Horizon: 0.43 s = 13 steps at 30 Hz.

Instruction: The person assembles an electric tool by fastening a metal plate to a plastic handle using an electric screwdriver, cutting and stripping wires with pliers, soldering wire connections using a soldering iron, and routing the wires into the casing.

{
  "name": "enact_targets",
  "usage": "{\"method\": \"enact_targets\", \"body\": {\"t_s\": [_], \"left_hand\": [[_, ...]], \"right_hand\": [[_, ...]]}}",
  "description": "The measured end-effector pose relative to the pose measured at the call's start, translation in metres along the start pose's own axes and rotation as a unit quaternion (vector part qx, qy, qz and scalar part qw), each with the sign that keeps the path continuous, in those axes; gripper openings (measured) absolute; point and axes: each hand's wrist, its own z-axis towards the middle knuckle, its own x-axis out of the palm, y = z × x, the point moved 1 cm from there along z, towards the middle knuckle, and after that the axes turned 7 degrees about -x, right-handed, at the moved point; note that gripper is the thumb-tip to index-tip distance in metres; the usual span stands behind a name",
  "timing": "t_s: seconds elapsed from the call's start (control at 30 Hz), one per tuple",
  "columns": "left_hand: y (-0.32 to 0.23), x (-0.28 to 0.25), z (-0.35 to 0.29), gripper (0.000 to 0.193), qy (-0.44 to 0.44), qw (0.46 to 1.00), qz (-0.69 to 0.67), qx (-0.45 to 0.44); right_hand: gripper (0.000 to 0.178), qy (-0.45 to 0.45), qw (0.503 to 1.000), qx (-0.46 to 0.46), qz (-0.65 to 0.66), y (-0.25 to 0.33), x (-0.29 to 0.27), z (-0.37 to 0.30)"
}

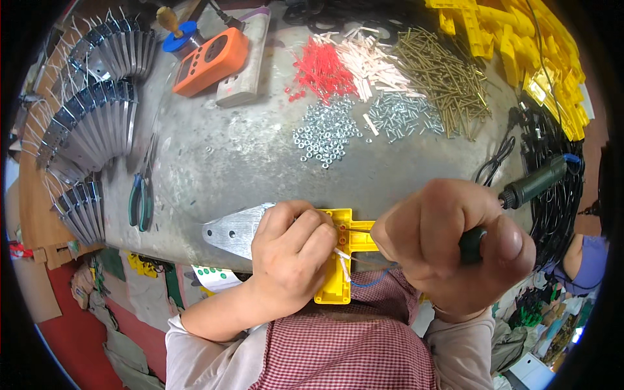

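Note:
My left hand (296, 250) is closed around a yellow plastic housing (335, 291) and the wide end of a tapered grey metal plate (229, 233) with holes. The plate points left over the table's near edge. White sleeved wire ends (344, 265) and a blue wire (372, 281) come out of the housing beside my fingers. My right hand (448, 234) is closed in a fist around a screwdriver (473, 246) with a dark green handle. Its thin shaft runs left into the upper part of the housing; the tip is hard to make out.
Ahead lie piles of red pieces (323, 68), white sleeves (370, 58), brass-coloured screws (448, 81), nuts (325, 133) and small screws (403, 116). Pliers (140, 205) and metal plates (94, 123) are at left, an orange device (211, 62) behind. Yellow parts (520, 39) and a powered screwdriver (536, 182) are right.

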Motion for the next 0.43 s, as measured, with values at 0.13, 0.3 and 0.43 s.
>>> {"method": "enact_targets", "body": {"t_s": [0.13, 0.3, 0.43], "left_hand": [[-0.001, 0.000, 0.001, 0.021, -0.002, 1.000, -0.005, -0.016], [-0.002, -0.001, 0.002, 0.024, 0.021, 0.999, -0.027, -0.035], [0.000, 0.001, 0.005, 0.030, 0.067, 0.996, -0.029, -0.058]], "right_hand": [[0.065, 0.000, 1.000, 0.001, -0.020, -0.010, -0.001, 0.002], [0.032, 0.081, 0.997, -0.002, -0.019, -0.008, -0.003, 0.007], [0.033, 0.060, 0.996, -0.005, -0.068, -0.011, -0.002, 0.011]]}}
